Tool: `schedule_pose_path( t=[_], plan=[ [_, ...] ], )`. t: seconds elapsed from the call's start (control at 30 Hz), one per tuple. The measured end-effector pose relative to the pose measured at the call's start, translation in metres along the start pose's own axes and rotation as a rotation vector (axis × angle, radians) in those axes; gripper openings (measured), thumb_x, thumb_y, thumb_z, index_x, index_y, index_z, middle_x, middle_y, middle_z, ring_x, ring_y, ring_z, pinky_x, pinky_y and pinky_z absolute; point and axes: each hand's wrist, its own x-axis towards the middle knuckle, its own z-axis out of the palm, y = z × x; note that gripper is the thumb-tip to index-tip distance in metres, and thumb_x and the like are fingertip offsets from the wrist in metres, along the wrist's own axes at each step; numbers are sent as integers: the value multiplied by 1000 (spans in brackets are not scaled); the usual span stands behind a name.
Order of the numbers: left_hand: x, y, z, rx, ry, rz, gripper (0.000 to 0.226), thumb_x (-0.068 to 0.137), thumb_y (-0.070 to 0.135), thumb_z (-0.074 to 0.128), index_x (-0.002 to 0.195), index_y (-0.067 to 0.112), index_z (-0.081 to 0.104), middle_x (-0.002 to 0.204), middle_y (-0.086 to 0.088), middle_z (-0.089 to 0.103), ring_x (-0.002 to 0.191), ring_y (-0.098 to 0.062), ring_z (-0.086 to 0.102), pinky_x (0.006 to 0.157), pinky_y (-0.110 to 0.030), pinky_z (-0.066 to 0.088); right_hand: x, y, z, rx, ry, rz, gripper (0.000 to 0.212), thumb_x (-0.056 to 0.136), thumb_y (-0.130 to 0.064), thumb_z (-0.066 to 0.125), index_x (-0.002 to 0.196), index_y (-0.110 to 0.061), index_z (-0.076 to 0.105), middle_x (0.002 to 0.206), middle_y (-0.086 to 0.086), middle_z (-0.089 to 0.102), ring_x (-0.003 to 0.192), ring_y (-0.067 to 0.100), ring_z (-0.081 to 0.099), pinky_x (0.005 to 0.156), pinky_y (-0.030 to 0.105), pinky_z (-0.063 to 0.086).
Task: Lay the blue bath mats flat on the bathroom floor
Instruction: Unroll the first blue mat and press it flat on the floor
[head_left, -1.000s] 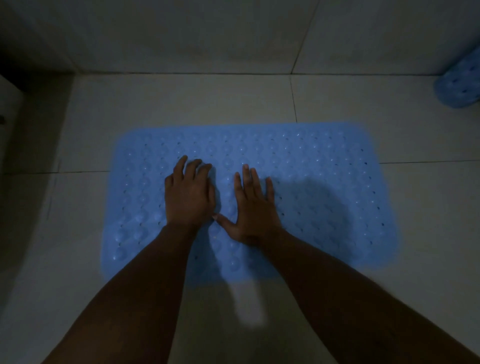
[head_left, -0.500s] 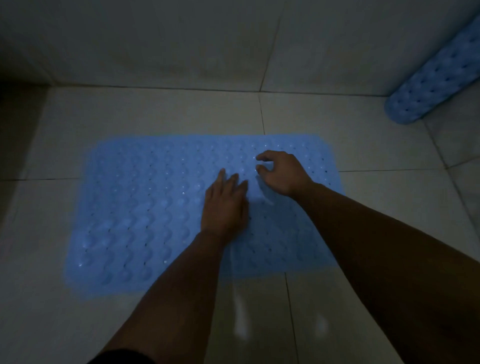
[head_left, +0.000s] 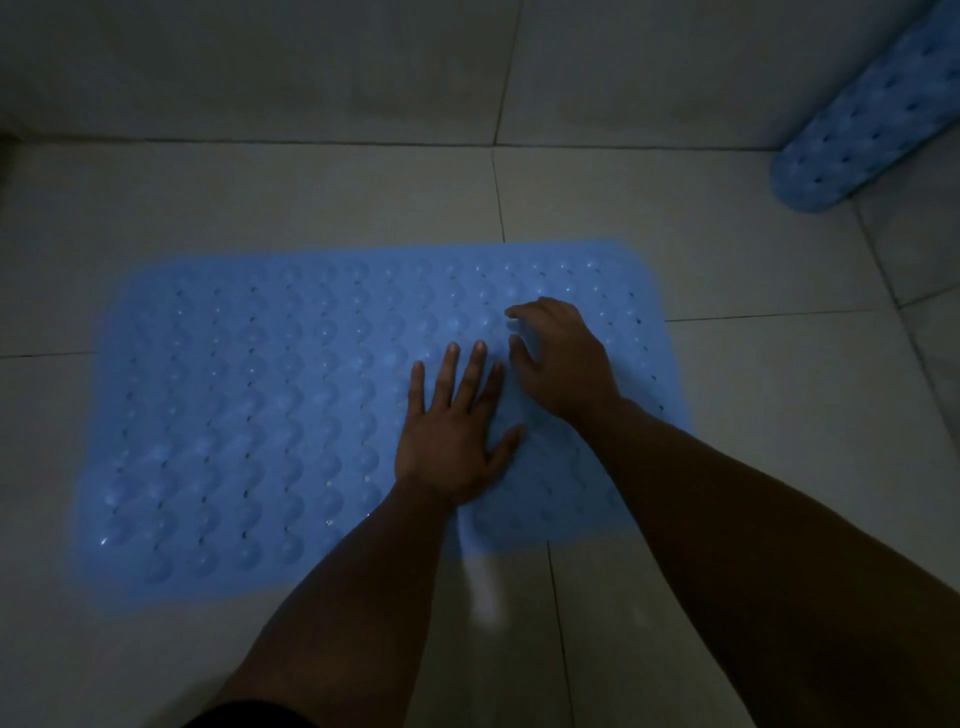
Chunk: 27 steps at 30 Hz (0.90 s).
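Your left hand (head_left: 452, 436) lies flat on the spread blue bath mat (head_left: 249, 405), fingers straight and fanned, palm pressing the right-of-centre area and gripping nothing. Your right hand (head_left: 563, 364) sits just beside it toward the far right part of the mat, fingers curled with the tips down on the surface; in this dim light you cannot tell whether they pinch the rubber or only press it. The mat lies open on the tiled floor (head_left: 727, 441), near the wall (head_left: 260, 67), and looks flat across what shows.

A second mat (head_left: 862, 119) is rolled or folded at the far right corner, propped against the wall, well apart from the first, so the job is likely half done.

The risks from here: if your curled right fingers drag sideways, they could ruck the soft mat into a ridge. Leaning hard on the left palm while reaching for the second mat could slide the first one off its spot. The poor light may hide a lifted corner.
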Motion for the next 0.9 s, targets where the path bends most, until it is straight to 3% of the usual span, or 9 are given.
schedule_pose_path(
  t=[0.07,0.17,0.23,0.3,0.33,0.43,0.57,0.7,0.9],
  plan=[
    [0,3,-4,-29,-27,-18,79,100,70,22,163,24,14,172,-1,-2,158,-28,-7,123,-62,3,1,2,-12,-23,-10,-2,33,92,-27,58,122,-15,66,119,6,66,118,28,57,93,36,50],
    [14,9,-27,-26,-223,-89,76,99,65,24,162,24,18,172,-3,3,158,-30,-3,124,-61,4,16,-4,-41,-33,-292,152,38,94,-32,58,130,-20,61,122,7,67,115,30,60,95,39,51],
    [36,17,-62,-24,-331,-128,65,99,55,36,153,20,39,165,-9,28,153,-33,22,118,-56,27,28,-6,-57,-59,-460,261,48,95,-34,56,142,-24,51,127,9,66,116,32,61,97,41,51],
    [56,19,-95,13,-320,-148,46,98,44,44,132,16,59,140,-11,56,133,-33,49,101,-46,44,30,-7,-60,-90,-474,289,52,97,-33,53,147,-23,44,131,11,65,118,33,60,98,42,51],
    [62,18,-104,46,-268,-135,41,98,40,46,127,15,61,133,-11,60,128,-33,51,98,-45,45,26,-8,-58,-110,-449,288,50,97,-33,51,146,-22,45,133,11,64,120,32,60,99,41,50],
    [58,9,-105,91,-155,-120,41,97,35,47,132,16,57,140,-9,56,138,-33,41,102,-48,41,-2,-9,-29,-188,-367,240,51,101,-36,44,149,-19,43,146,11,51,136,30,46,109,41,42],
    [40,-4,-78,49,-43,-105,47,94,34,48,136,17,57,150,-8,50,149,-33,30,108,-51,37,-54,-6,20,-284,-393,131,68,104,-46,32,158,-8,19,167,16,12,155,33,7,123,54,15],
    [35,-18,-53,27,97,-97,52,89,36,40,131,15,62,145,-10,56,146,-37,36,103,-51,41,-72,-4,38,-344,-272,100,80,101,-61,22,159,-8,13,168,14,2,156,27,-3,125,53,5],
    [36,-26,-39,17,203,-116,51,94,37,41,137,16,59,150,-9,52,149,-36,32,103,-50,39,-75,-4,40,-354,-237,92,85,99,-64,25,160,-6,8,168,13,-3,156,26,-7,124,55,5]
  ],
)
